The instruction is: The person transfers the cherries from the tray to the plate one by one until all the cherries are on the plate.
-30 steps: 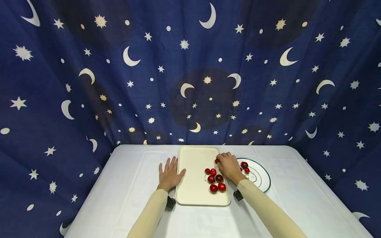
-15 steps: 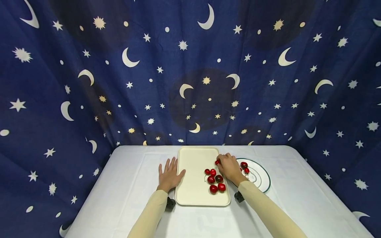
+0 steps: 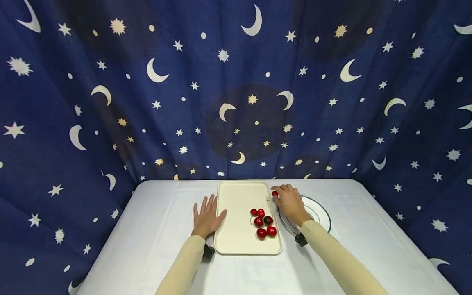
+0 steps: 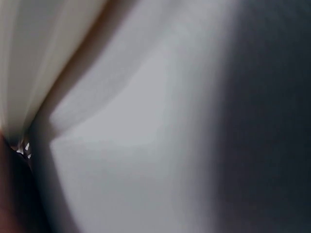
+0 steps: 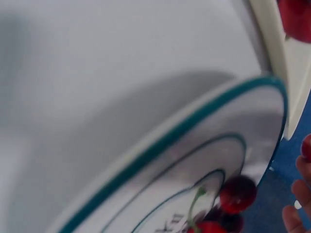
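My right hand pinches a red cherry with a thin stem, over the far right edge of the cream tray. In the right wrist view the pinched cherry shows at the right border, beside the fingertips. Several cherries lie together on the tray's right half. Beneath the right hand and wrist is a white plate with a dark green rim; the right wrist view shows cherries on it. My left hand lies flat with fingers spread, its thumb at the tray's left rim.
A white cloth covers the table. Behind and at both sides hangs a dark blue curtain with moons and stars. In the left wrist view, a blurred pale surface fills most of the frame.
My right hand has moved right and slightly away with the cherry, from the tray's inside to its right edge. It now covers the plate's cherries in the head view. The left hand stays put.
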Available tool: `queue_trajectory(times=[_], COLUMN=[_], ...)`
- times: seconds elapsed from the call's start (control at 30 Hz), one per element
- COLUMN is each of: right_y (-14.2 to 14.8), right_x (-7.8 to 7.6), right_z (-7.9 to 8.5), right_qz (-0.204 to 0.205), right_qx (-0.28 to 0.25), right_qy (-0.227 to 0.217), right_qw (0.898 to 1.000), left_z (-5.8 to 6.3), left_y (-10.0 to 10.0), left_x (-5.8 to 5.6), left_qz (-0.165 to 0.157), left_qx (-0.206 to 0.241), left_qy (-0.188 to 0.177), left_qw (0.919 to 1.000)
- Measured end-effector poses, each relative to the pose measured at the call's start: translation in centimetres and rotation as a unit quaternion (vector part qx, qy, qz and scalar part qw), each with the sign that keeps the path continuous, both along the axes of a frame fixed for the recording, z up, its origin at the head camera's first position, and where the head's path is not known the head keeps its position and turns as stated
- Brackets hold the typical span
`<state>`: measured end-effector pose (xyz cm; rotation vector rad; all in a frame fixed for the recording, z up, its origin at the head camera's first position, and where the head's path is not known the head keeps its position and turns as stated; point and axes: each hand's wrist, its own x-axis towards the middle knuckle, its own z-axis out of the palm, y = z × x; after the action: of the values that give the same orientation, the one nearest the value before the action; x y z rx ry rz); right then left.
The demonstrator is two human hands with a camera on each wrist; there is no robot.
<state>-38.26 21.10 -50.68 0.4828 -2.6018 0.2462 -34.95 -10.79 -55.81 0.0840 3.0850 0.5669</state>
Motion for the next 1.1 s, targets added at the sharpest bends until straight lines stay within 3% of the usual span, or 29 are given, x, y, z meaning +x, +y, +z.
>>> queue_trajectory(times=[0.33, 0.7, 1.1], right_y=[2.5, 5.2, 5.9], right_x=[0.6, 0.9, 1.5], right_z=[0.7, 1.0, 0.3], right_qz=[-0.042, -0.101, -0.131], right_qx=[0.01, 0.003, 0.018], right_qy=[-0.043, -0.094, -0.131], right_qw=[0.998, 0.99, 0.983], left_z=[0.2, 1.9, 1.4], left_y=[-0.3, -0.2, 0.1], left_x=[-0.1, 1.0, 0.9], left_qz=[-0.003, -0.004, -0.004], left_qx=[0.009, 0.009, 0.013], left_qy=[-0.005, 0.0, -0.002], left_qw=[0.9999, 1.0, 0.9999])
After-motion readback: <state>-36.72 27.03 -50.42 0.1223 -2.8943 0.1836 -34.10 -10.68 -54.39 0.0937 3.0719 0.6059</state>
